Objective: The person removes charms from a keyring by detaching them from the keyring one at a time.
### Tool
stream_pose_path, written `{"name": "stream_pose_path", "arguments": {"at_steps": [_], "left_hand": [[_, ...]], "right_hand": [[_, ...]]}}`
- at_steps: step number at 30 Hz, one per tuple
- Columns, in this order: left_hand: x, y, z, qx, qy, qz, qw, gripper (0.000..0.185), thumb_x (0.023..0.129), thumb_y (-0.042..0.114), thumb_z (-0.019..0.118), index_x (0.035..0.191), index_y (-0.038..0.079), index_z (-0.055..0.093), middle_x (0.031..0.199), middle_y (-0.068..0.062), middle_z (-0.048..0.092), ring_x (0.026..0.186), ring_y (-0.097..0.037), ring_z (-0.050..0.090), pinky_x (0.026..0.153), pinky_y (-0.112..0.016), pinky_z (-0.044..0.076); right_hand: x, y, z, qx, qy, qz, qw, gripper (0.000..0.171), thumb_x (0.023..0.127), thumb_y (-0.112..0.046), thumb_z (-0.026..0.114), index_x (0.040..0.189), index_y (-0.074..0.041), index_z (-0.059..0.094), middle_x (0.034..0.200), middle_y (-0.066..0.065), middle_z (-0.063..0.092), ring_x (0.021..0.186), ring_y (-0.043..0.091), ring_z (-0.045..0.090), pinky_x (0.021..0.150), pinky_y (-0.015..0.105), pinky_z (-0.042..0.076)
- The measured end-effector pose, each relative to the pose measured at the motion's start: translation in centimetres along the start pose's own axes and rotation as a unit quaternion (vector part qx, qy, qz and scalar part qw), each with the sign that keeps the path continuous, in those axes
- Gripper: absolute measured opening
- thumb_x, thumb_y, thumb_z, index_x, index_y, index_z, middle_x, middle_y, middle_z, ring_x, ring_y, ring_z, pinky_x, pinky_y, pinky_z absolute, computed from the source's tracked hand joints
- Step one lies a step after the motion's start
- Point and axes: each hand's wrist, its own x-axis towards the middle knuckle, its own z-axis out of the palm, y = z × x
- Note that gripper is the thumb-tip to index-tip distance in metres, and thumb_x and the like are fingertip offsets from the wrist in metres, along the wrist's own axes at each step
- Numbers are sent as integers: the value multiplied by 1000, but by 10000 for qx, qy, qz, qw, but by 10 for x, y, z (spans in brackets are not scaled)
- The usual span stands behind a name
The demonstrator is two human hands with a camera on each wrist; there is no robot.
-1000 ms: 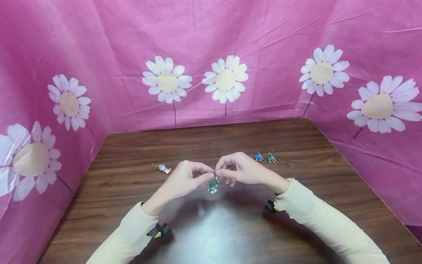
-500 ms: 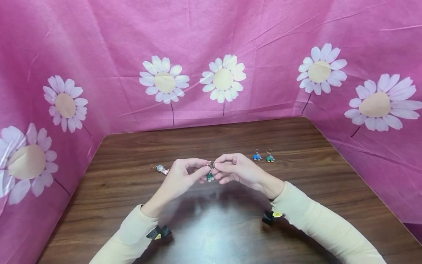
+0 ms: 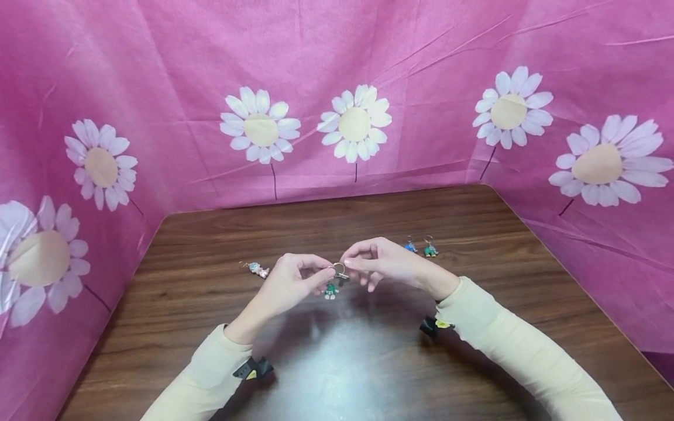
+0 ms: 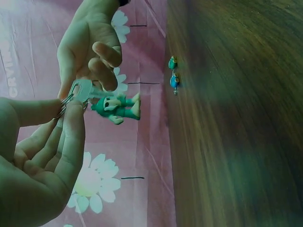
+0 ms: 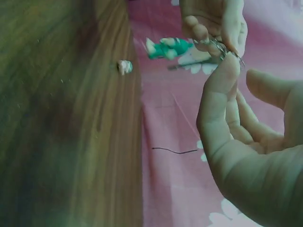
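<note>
In the head view my left hand (image 3: 288,283) pinches a split key ring (image 3: 339,269) between thumb and forefinger, above the table. A green figure charm (image 4: 116,108) with pale feet hangs from it on the left hand's side. A key (image 4: 83,91) with a clear-looking head is on the ring too, close by the left fingertips. Across from it, my right hand (image 3: 392,266) has its thumb and forefinger curled at the ring's right edge, the other fingers loosely bent. The charm dangles freely below both hands in the head view.
On the wood-grain table (image 3: 337,362), a pale pink-and-blue figure keychain (image 3: 258,269) lies left of the hands. Behind the right wrist are a blue elephant keychain (image 3: 411,248) and a green elephant keychain (image 3: 430,249). A pink daisy-print cloth (image 3: 310,70) encloses the back and sides.
The ring turned and rose a little, then the charm dropped to hang lower again. My right hand shifted slightly up, its wrist partly covering the blue elephant. The left hand moved slightly left.
</note>
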Motion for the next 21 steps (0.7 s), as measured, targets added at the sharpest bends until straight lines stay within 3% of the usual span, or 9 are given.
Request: {"name": "stream_pose_path", "arguments": {"at_steps": [5, 12, 17, 21], "left_hand": [[0, -1, 1, -63, -256, -42, 9996, 16, 96, 18, 73, 103, 4, 77, 85, -7, 76, 73, -34, 73, 66, -37, 63], [0, 0, 2, 144, -285, -78, 9995, 19, 95, 20, 73, 101, 2, 77, 84, -6, 76, 72, -34, 72, 65, -33, 62], [0, -1, 2, 143, -294, -38, 9995, 15, 95, 18, 73, 100, 5, 78, 80, -7, 75, 71, -31, 73, 65, -32, 62], [0, -1, 2, 89, -274, 49, 9996, 14, 95, 17, 73, 100, 4, 78, 83, -9, 76, 72, -28, 74, 66, -32, 62]], "right_hand": [[0, -6, -1, -744, -217, -264, 9966, 21, 99, -21, 69, 112, -5, 71, 91, 24, 68, 69, 20, 63, 59, 42, 62], [0, -10, 1, -1027, -316, -279, 9938, 15, 97, -14, 71, 108, -5, 71, 95, 21, 71, 77, 37, 67, 63, 56, 60], [-1, -11, 3, -943, -349, -195, 9947, 14, 97, -12, 70, 106, -2, 70, 89, 15, 72, 80, 42, 66, 61, 48, 62], [-1, -10, 4, -887, -319, -248, 9952, 15, 98, -14, 69, 104, -1, 70, 90, 19, 71, 77, 31, 67, 61, 44, 62]]}}
